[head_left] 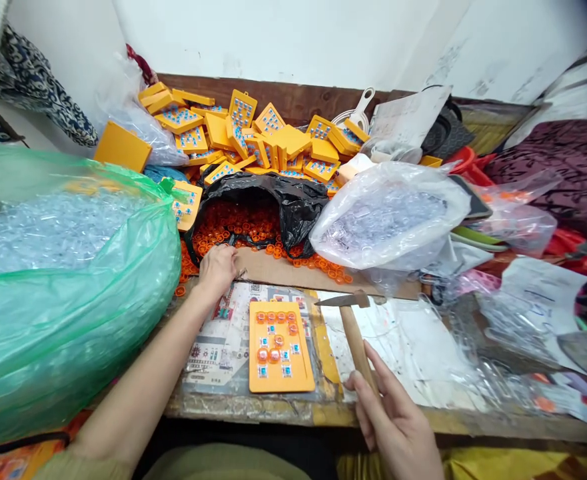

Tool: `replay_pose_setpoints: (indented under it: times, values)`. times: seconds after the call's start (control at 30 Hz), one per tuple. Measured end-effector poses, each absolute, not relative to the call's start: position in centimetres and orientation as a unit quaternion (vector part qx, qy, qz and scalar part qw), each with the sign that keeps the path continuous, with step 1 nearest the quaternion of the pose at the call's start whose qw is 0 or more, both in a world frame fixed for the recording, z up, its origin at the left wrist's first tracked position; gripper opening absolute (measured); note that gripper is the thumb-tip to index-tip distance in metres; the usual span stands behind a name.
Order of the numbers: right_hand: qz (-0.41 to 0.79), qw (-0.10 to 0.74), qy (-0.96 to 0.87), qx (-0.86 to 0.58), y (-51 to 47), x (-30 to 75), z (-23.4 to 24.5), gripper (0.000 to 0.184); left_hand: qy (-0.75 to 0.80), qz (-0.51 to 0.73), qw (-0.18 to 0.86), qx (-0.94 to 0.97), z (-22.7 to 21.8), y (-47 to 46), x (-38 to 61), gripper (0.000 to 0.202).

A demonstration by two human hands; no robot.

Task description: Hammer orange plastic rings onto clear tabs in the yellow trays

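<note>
A yellow plastic panel [280, 348] lies flat on the table in front of me, with several orange round caps and small blue-and-white pieces set in it. My right hand [393, 420] grips the wooden handle of a small hammer [349, 313], whose metal head hangs just right of the panel's top. My left hand [218, 268] reaches forward with its fingers curled at the edge of a heap of loose orange caps [238, 230] spilling from a black bag [293, 200]. What the left fingers hold is hidden.
A big green bag of clear plastic parts [63, 280] fills the left side. A clear bag of similar parts [388, 217] sits right of the black bag. Many finished yellow panels [253, 137] are piled against the back wall. Papers and loose bags clutter the right.
</note>
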State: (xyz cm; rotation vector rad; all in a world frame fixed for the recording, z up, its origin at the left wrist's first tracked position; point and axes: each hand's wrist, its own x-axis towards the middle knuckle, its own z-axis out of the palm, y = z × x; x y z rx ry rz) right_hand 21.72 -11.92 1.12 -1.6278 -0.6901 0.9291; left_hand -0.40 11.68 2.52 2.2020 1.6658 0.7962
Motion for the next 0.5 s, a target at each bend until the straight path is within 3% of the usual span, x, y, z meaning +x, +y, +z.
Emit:
replay_pose_setpoints:
  times: [0.27, 0.4, 0.5]
  values:
    - [0.396, 0.576, -0.259, -0.666, -11.4, 21.6, 1.5, 0.071, 0.496, 0.223, 0.192, 0.817, 1.1, 11.4, 1.5, 0.019]
    - [0.350, 0.525, -0.335, -0.700, -12.4, 22.2, 1.0, 0.057, 0.483, 0.250, 0.187, 0.818, 2.1, 9.1, 1.8, 0.010]
    - [0.266, 0.478, -0.453, -0.704, -14.0, 22.8, 0.6, 0.041, 0.436, 0.280, 0.215, 0.828, 3.1, 4.3, 2.0, 0.023]
